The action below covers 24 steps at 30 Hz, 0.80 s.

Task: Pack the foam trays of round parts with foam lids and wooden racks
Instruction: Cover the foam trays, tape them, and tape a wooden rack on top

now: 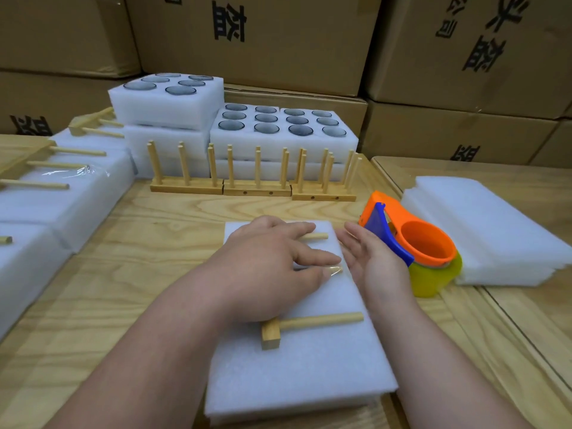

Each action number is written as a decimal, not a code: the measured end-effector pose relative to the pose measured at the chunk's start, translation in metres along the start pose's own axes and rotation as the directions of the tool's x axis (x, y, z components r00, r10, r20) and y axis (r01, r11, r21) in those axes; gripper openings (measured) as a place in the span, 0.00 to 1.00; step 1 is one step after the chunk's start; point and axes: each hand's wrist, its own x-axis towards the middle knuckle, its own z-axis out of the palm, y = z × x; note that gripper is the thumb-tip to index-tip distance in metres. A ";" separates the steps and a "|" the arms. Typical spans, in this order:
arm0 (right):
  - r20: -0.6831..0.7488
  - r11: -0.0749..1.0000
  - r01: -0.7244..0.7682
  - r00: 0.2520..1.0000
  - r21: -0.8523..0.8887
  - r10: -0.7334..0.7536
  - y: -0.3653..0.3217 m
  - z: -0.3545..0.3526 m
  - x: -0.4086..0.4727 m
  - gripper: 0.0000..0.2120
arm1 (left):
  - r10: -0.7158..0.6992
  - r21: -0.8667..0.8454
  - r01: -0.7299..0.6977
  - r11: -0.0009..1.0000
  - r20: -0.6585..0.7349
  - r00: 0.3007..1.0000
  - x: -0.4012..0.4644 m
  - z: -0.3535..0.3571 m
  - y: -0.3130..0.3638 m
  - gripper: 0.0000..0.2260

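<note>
Foam lid (297, 370) nearest you, covering tray. Wooden rack (309, 323) lies flat on lid, pegs toward tape dispenser (414, 243). Your left hand (266, 270) presses rack with flat fingers, likely pinning it for taping. Your right hand (371, 258), open, empty, touches lid's edge beside middle peg, steadying pack.

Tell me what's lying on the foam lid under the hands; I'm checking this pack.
A wooden rack lies on the foam lid, pegs pointing right. The left hand covers its middle.
</note>
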 end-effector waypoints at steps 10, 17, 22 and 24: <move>0.007 0.957 0.120 0.992 -0.265 -0.123 0.002 0.004 0.000 0.17 | -0.017 0.091 0.011 0.996 0.062 0.998 0.002 0.000 0.001 0.18; 0.015 0.978 0.097 0.995 -0.185 -0.096 0.004 0.001 0.001 0.13 | -0.031 -0.152 0.023 0.988 -0.050 0.998 0.000 -0.012 0.000 0.19; 0.038 0.995 0.038 0.999 -0.090 -0.035 0.003 0.001 0.004 0.14 | -0.238 -0.538 0.023 0.842 -0.334 0.912 -0.030 -0.008 -0.031 0.24; 0.025 0.978 0.084 0.996 -0.189 -0.081 0.004 0.002 0.003 0.15 | -0.349 -0.681 0.115 0.723 -0.217 0.912 -0.036 0.007 -0.036 0.28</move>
